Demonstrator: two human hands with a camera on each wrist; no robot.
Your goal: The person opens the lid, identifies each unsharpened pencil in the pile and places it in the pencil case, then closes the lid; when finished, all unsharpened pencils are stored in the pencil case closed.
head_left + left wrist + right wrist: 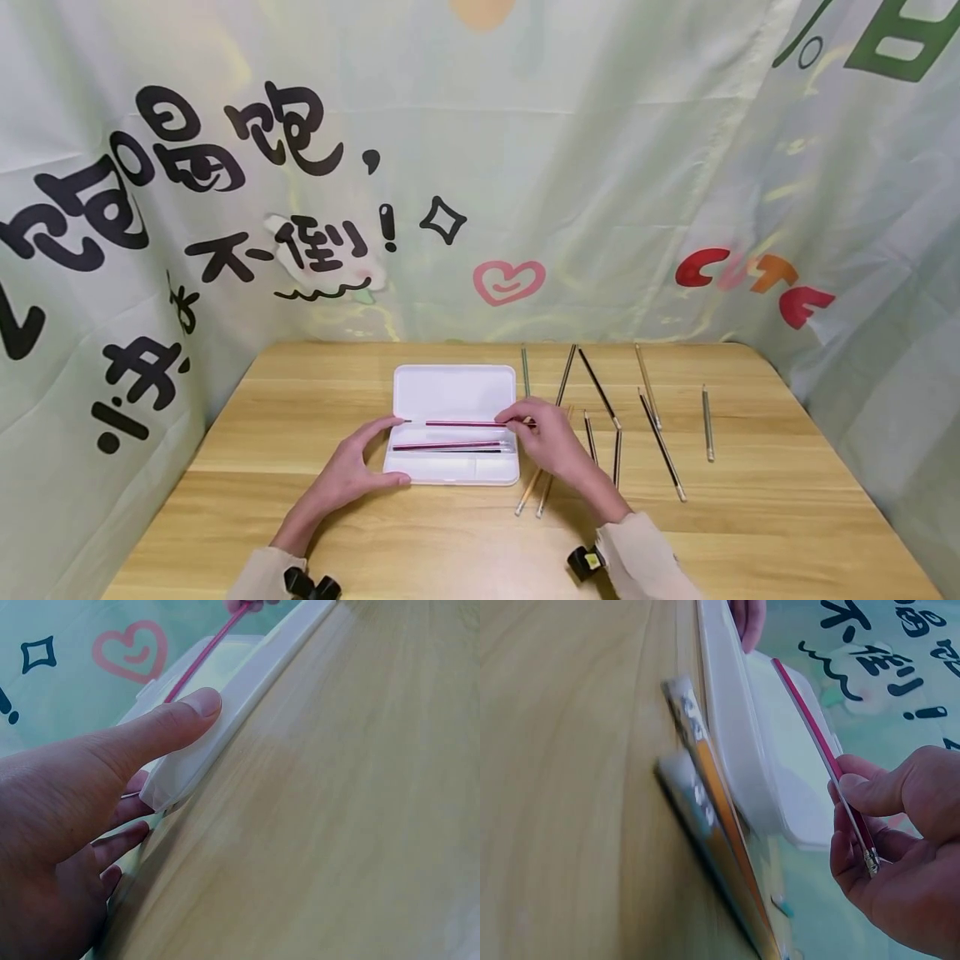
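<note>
Head view: the tabletop (pixel 255 450) extends beyond the left and front edges of the open white case (pixel 453 392); loose pencils (pixel 708 425) lie off its right edge. The left hand (pixel 348 471) grips the case's left side; the right hand (pixel 551 437) pinches a red pencil (pixel 461 424) near the hinge.

Left wrist view: the thumb rests on the front rim.

Right wrist view: thumb and fingertips hold the red pencil aslant.

right hand (pixel 547 435) pinches red pencil (pixel 459 424) over white case (pixel 454 390); left hand (pixel 349 468) holds case's left side.
</note>
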